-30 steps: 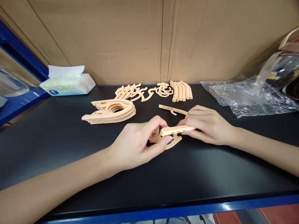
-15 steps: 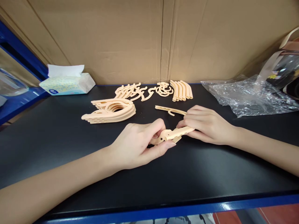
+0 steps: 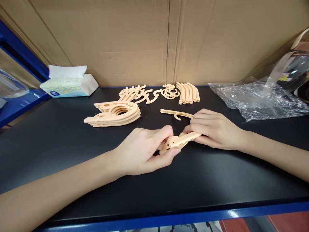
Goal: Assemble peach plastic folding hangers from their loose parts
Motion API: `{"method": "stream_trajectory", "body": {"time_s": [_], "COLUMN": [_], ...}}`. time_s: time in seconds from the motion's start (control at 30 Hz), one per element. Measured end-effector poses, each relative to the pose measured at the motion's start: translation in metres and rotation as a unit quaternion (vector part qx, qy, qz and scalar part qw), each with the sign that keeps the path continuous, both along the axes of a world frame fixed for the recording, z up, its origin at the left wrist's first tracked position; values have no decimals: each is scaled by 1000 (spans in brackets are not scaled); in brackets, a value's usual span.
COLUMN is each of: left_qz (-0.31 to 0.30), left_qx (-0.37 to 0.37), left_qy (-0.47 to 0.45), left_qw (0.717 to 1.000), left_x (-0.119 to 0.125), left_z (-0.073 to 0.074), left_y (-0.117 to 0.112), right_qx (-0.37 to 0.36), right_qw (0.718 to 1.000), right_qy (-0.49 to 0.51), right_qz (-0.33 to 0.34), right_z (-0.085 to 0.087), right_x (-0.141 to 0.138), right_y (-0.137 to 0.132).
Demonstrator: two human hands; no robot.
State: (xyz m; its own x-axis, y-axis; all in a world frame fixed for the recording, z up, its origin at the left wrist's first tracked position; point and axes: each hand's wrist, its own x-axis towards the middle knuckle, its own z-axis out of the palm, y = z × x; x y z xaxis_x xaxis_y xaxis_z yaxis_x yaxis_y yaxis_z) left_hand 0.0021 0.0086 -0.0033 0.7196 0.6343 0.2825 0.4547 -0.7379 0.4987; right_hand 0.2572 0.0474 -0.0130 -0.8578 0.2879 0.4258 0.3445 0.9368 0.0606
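Between my two hands is a beige folding clothes hanger [image 3: 185, 140], held just above the black table. My left hand [image 3: 142, 149] is closed, pinching the hanger's near left end between thumb and fingers where a small hole shows. My right hand [image 3: 213, 129] is wrapped round the other end and hides part of it. A long hanger arm [image 3: 172, 111] projects leftward from behind my right fingers, with a hook [image 3: 177, 116] beside it; whether these join the held hanger I cannot tell. A stack of folded hangers [image 3: 114, 120] lies beyond my left hand.
Along the back lie several short curved hanger parts [image 3: 131, 93], a heap of hooks [image 3: 170, 91] and a row of hanger arms [image 3: 188, 93]. A tissue pack [image 3: 70, 86] sits at the back left. Clear plastic wrap [image 3: 256, 98] spreads at the right, against a cardboard wall [image 3: 135, 42].
My left fingers have shifted slightly right along the hanger, and its left end has tilted a little lower. My right hand keeps its hold almost unmoved.
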Motion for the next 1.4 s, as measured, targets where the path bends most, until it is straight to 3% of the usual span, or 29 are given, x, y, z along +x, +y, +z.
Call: {"method": "stream_trajectory", "body": {"time_s": [1.4], "left_qz": [9], "left_qx": [17], "left_qy": [54], "left_qw": [998], "left_x": [2], "left_z": [-2], "left_y": [1], "right_qx": [-31], "right_qw": [999], "right_qy": [-33], "right_qz": [-24], "right_z": [2], "right_x": [-1], "right_y": [2]}}
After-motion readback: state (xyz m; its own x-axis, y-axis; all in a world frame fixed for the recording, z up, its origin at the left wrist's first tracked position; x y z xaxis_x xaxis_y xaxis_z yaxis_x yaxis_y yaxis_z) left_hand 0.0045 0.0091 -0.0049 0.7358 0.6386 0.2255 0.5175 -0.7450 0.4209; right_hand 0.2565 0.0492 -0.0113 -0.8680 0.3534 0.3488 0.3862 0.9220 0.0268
